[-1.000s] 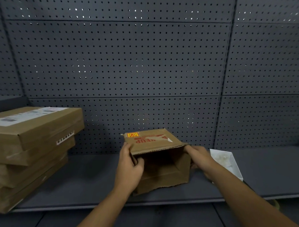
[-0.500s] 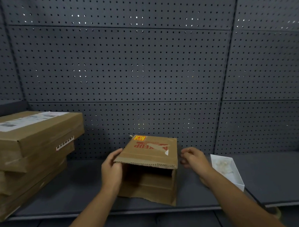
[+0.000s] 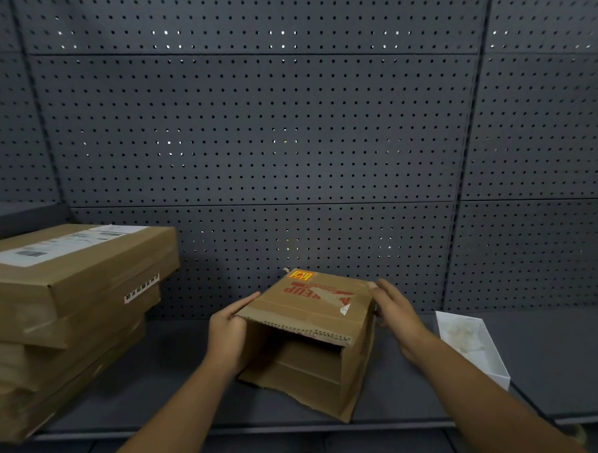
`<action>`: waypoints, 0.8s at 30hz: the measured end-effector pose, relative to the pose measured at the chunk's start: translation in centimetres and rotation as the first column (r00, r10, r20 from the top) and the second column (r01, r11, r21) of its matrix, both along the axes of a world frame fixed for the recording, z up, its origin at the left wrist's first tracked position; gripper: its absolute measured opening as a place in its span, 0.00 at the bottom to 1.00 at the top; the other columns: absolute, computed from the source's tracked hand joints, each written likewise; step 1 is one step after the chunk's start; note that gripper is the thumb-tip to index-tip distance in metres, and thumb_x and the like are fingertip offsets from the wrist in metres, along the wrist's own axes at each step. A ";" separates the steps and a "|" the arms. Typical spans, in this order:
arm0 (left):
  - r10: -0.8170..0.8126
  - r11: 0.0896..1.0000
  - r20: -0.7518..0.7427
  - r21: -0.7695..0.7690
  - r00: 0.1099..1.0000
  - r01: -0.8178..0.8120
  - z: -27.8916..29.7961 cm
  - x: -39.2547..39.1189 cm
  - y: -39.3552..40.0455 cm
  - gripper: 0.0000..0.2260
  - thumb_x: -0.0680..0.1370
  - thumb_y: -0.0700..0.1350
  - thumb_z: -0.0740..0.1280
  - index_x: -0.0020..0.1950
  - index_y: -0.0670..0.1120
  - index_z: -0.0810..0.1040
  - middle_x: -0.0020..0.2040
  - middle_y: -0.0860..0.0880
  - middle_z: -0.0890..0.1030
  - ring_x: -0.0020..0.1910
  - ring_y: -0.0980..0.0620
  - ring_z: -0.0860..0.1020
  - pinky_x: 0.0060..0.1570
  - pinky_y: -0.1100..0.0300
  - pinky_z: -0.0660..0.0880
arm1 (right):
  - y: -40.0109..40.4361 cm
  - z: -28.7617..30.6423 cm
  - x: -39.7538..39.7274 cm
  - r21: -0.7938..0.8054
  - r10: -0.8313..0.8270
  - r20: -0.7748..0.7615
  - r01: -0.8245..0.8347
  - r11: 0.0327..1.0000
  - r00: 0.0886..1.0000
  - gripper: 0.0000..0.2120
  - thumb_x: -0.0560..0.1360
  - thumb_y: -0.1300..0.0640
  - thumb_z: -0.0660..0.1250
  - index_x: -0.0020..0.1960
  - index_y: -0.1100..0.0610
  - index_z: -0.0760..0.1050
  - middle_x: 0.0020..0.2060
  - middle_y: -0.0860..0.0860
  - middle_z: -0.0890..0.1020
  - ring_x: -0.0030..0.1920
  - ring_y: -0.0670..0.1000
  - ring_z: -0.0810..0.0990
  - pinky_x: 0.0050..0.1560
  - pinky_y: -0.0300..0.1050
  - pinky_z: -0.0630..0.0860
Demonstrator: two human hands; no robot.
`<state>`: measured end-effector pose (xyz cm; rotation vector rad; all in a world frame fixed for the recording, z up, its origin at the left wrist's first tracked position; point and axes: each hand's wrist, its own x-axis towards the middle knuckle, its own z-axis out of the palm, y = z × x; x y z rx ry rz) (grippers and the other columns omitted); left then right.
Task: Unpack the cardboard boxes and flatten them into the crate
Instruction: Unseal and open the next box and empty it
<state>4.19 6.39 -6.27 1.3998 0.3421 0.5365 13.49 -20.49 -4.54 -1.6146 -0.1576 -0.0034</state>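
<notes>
A small brown cardboard box with red print and a yellow sticker lies on its side on the grey shelf, its open end facing me and its inside dark. My left hand holds the box's left wall, thumb along the top left edge. My right hand lies with straight fingers against the top right edge of the box. No crate is in view.
A stack of flat brown cardboard boxes with shipping labels fills the shelf's left end. A small white open tray holding something pale sits on the right. A dark pegboard wall backs the shelf.
The box has turned so its open end faces me more squarely. My right hand let go of the box's right front edge and now touches its top right edge.
</notes>
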 end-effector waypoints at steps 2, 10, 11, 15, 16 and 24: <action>0.014 0.999 0.000 0.040 1.000 -0.014 -0.2 -0.4 -0.1 0.19 0.79 0.27 0.64 0.60 0.46 0.85 0.52 0.52 0.85 0.52 0.58 0.81 0.42 0.71 0.79 | 0.0 0.1 0.6 -0.005 -0.041 0.007 0.041 0.999 0.999 0.33 0.81 0.39 0.64 0.81 0.50 0.61 0.73 0.50 0.72 0.73 0.56 0.71 0.74 0.59 0.68; 0.091 0.990 -0.224 0.125 0.970 -0.064 -1.0 1.3 0.3 0.23 0.83 0.62 0.61 0.71 0.49 0.76 0.68 0.46 0.78 0.69 0.39 0.74 0.71 0.41 0.70 | -0.6 -0.8 0.9 -0.139 -0.135 0.106 0.149 0.979 0.985 0.19 0.80 0.43 0.69 0.43 0.60 0.75 0.40 0.54 0.76 0.45 0.55 0.76 0.49 0.54 0.75; 0.193 0.972 -0.342 0.196 0.920 -0.131 -0.6 1.3 -0.1 0.25 0.84 0.62 0.57 0.73 0.46 0.72 0.72 0.42 0.72 0.71 0.36 0.70 0.71 0.42 0.67 | -0.8 -0.9 0.7 -0.165 -0.119 0.109 0.136 0.977 0.987 0.19 0.79 0.44 0.69 0.45 0.61 0.76 0.40 0.55 0.77 0.44 0.55 0.77 0.49 0.57 0.77; 0.373 0.924 -0.377 0.237 0.848 -0.301 1.4 0.5 -2.0 0.18 0.86 0.49 0.55 0.71 0.40 0.64 0.73 0.37 0.66 0.70 0.36 0.67 0.68 0.44 0.65 | -1.4 -0.7 -0.3 -0.294 0.000 0.110 0.033 0.955 0.994 0.14 0.81 0.47 0.67 0.51 0.59 0.76 0.43 0.54 0.79 0.44 0.53 0.78 0.41 0.49 0.77; 0.371 0.927 -0.319 0.191 0.872 -0.324 1.5 0.3 -2.2 0.15 0.86 0.50 0.54 0.66 0.41 0.68 0.69 0.38 0.70 0.65 0.37 0.71 0.64 0.44 0.68 | -1.6 -0.7 -0.3 -0.304 0.014 0.115 0.022 0.952 0.993 0.11 0.82 0.49 0.66 0.50 0.58 0.76 0.43 0.53 0.79 0.43 0.52 0.78 0.41 0.49 0.76; -0.170 0.945 -0.174 -0.310 0.970 0.109 0.0 -3.0 -4.7 0.22 0.74 0.64 0.71 0.62 0.53 0.84 0.59 0.43 0.85 0.61 0.39 0.82 0.60 0.39 0.79 | -1.8 -0.5 -0.5 -0.312 0.038 0.100 -0.004 0.950 0.994 0.16 0.83 0.52 0.57 0.53 0.61 0.79 0.45 0.58 0.78 0.43 0.52 0.75 0.44 0.48 0.71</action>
